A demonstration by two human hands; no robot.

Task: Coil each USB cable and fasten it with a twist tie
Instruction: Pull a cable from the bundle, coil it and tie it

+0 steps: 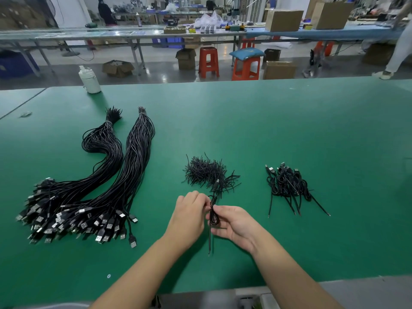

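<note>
From the head view, I judge I'm at the fastening step: my left hand (pixel 189 210) and right hand (pixel 234 224) both pinch one coiled USB cable (pixel 214 216) just above the green worktop (pixel 289 130), near its front edge. The cable is thin and black, in a small loop with a tail hanging down. Next calls for winding a tie snugly round it; the twist tie pile (pixel 207 171) lies just beyond, the finished coils (pixel 287 184) to the right.
</note>
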